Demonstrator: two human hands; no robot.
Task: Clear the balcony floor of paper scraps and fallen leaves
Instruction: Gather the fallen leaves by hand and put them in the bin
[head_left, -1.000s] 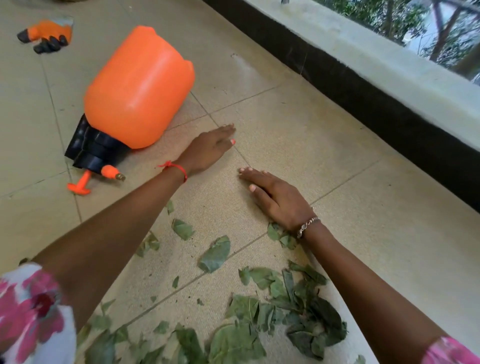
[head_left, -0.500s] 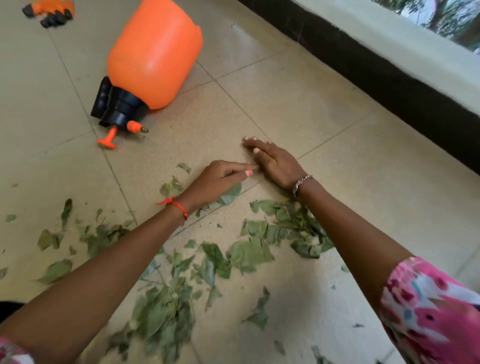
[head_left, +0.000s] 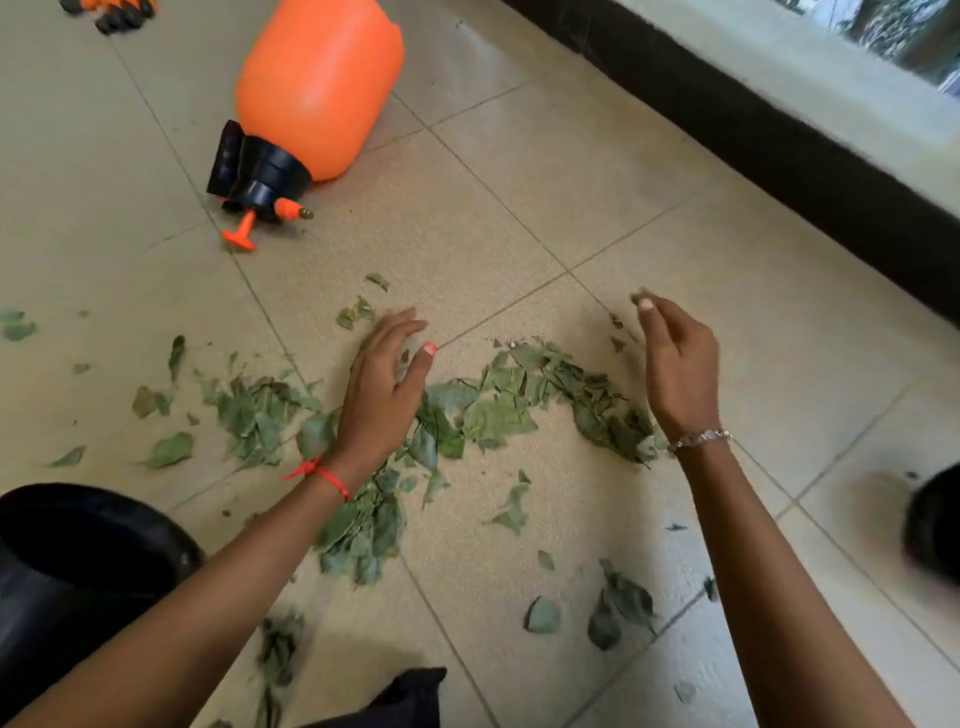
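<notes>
**Featherweight Leaves Are Best Scooped, Not Pinched**

The torn green leaves (head_left: 498, 415) are spread in a loose band across the tiled floor (head_left: 519, 208), between and just beneath the two hands, with stray pieces (head_left: 543, 616) scattered nearer the camera. The left hand (head_left: 382, 395) is held low over the band with its fingers relaxed and nothing grasped. The right hand (head_left: 675, 364) is lifted beside the band's far end, loosely curved and likewise empty.

The leaves are judged to be very light, thin and limp, easily torn and easily blown about. A pinch would gather only a few, so the heap is better swept together with flat palms and lifted from both sides. No paper scraps can be made out. A black container (head_left: 78, 561) is seen at the lower left, and an orange sprayer (head_left: 317, 88) lies well apart.
</notes>
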